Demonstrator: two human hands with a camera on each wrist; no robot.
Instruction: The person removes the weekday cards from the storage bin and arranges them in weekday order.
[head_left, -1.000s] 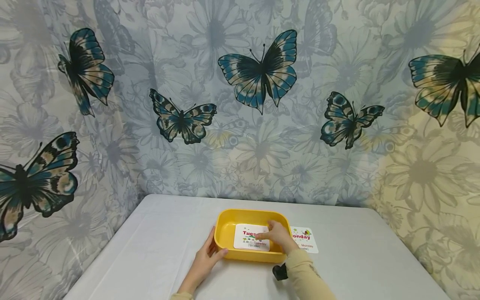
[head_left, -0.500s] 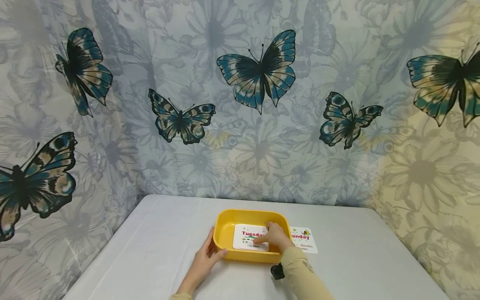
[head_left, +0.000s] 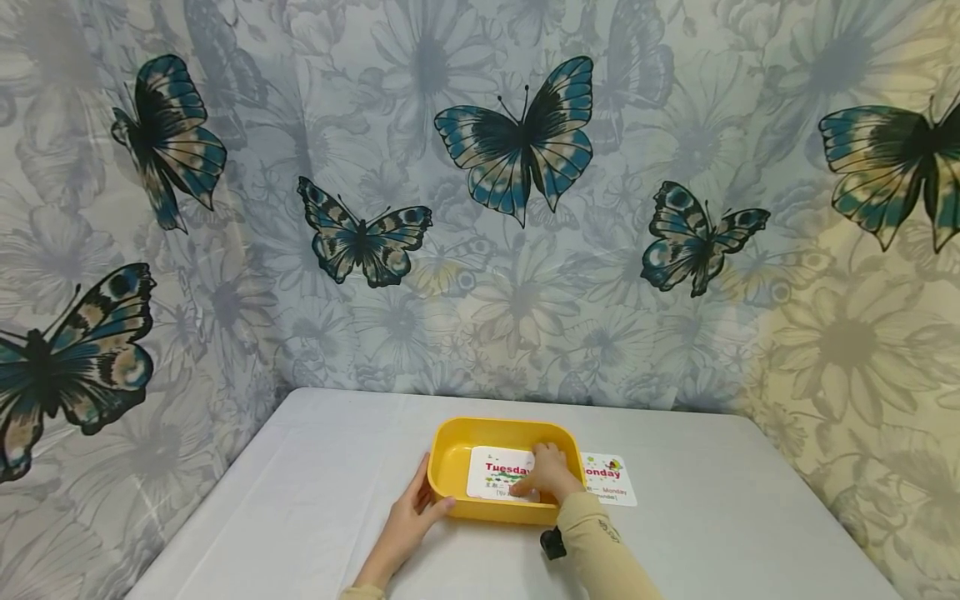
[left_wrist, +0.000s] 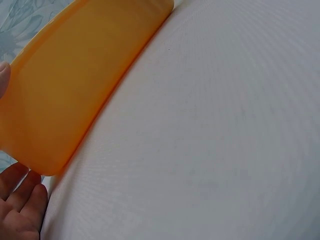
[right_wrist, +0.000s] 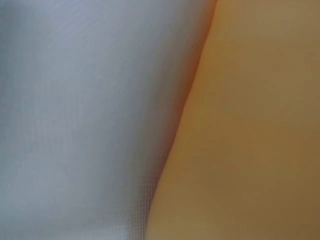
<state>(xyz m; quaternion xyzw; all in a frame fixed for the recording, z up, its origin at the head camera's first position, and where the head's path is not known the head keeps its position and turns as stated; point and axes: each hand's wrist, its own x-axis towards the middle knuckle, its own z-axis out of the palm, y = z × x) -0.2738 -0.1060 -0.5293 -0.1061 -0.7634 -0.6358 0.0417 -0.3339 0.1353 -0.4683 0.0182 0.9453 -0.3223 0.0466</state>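
Note:
A yellow plastic box (head_left: 450,467) stands on the white table, and my left hand (head_left: 408,521) grips its near left corner, thumb over the front rim and fingers along the left side. The left wrist view has the box's outer wall (left_wrist: 75,90) close up, with fingertips (left_wrist: 35,200) at its lower corner. Inside the box lies a white "Tuesday" card (head_left: 491,475) with red lettering. My right hand (head_left: 551,475) reaches in over the right wall; its bent fingers and thumb span the card's right end, hiding that part. Fingertip contact is partly hidden.
Flat on the table, just right of the box, lies a "Monday" card (head_left: 611,479), its left end hidden by the box. A small black object (head_left: 553,543) sits beside the right sleeve. Butterfly-patterned cloth walls (head_left: 517,317) surround the white tabletop (head_left: 720,500).
My right hand has lowered into the box and its fingers have drawn in over the Tuesday card's right end. The left hand, box and both cards have stayed in place.

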